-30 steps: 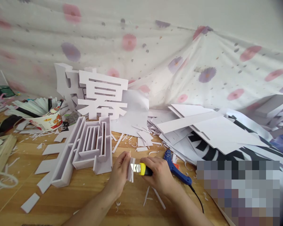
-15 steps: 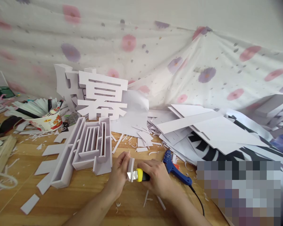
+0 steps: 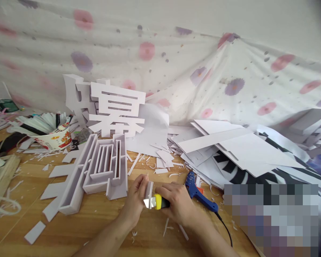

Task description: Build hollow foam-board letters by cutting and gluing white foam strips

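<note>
My left hand (image 3: 137,196) pinches a small white foam board strip (image 3: 150,188), held upright above the wooden table. My right hand (image 3: 178,201) is wrapped round a yellow and black utility knife (image 3: 158,201). The knife's metal blade lies across the lower part of the strip, its tip pointing left toward my left fingers. Left of my hands a half-built white foam board character (image 3: 96,189) lies with its hollow, walled side up. Close to my right hand rests a blue glue gun (image 3: 203,198) with a black cord.
A finished white character (image 3: 117,103) stands against the flowered curtain. A paper bowl (image 3: 53,140) full of strips and pens sits at the left. White boards (image 3: 251,144) are piled at the right over black-patterned sheets. Offcuts (image 3: 164,157) litter the wooden table (image 3: 104,221).
The knife blade has shifted slightly against the strip, and its tip shows a little further left. Both hands keep their hold; the whole view has moved down very slightly.
</note>
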Available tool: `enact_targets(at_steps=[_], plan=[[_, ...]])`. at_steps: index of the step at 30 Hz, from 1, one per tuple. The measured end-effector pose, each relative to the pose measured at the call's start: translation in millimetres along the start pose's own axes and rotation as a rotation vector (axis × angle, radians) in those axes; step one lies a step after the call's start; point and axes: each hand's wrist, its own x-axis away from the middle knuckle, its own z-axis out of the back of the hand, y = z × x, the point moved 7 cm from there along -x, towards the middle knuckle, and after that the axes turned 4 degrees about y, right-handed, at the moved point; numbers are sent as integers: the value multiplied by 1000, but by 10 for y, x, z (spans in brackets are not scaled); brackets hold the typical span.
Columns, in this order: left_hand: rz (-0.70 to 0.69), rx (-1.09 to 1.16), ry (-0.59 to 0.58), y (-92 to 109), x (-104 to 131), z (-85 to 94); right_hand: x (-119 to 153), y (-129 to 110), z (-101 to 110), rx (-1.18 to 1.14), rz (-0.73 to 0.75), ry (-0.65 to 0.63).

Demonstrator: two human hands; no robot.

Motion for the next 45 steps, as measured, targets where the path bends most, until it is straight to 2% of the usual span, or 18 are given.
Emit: enact_targets(at_steps=[9, 15, 24, 30, 37, 42, 45], plan=[[-38, -39, -58, 44, 76, -66, 8, 192, 59, 30, -82, 109], [23, -11, -44, -10, 53, -43, 0, 37, -12, -11, 22, -1], [-2, -46, -56, 29, 85, -57, -18, 176, 54, 50, -71, 84], [69, 3, -55, -33, 66, -41, -15, 34, 22, 8, -3, 10], [-34, -62, -65, 1, 63, -8, -48, 201, 84, 24, -99, 99], [-75, -154, -157, 9, 110, -55, -43, 418, 198, 57, -247, 179], [-18, -148, -79, 1, 80, 7, -36, 457, 226, 65, -324, 196]])
